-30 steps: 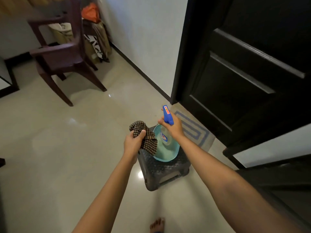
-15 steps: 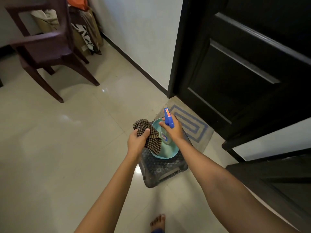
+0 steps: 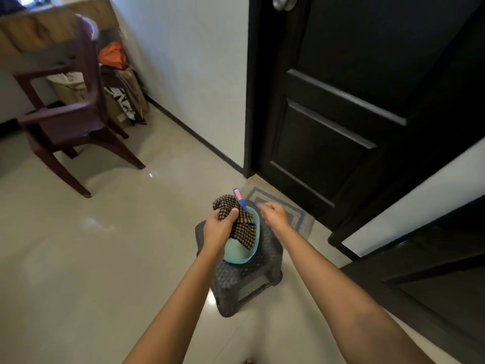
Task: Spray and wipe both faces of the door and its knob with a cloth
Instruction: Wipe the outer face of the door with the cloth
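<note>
The door (image 3: 341, 74), black and panelled, stands beyond the right hand (image 3: 274, 218) and runs out of frame at the top and right. A second dark panel (image 3: 433, 271) lies to that hand's right; what it belongs to cannot be told.

A chair (image 3: 65, 114) stands well left of and beyond the left hand (image 3: 219, 228). The bags (image 3: 118, 82) heaped behind it are too blurred to make out.

The stool (image 3: 246, 271) sits directly beneath both hands, its near side crossed by the forearms. On it is a basin (image 3: 236, 254), mostly covered by the left hand and the cloth (image 3: 236, 222); only its near rim and part of its far rim show.

The mat (image 3: 283, 206) at the door's foot is half hidden behind the right hand.

The left hand grips the checked cloth, bunched, with the thumb pressed on top and a fold hanging into the basin.

The right hand hovers just right of the basin. It is motion-blurred, its fingers loosely curled with nothing in them, clear of the bottle (image 3: 238, 195).

Only the bottle's blue head shows, poking up just beyond the cloth; its body is hidden.

The knob (image 3: 284, 2) is far above both hands, clipped by the top edge.
</note>
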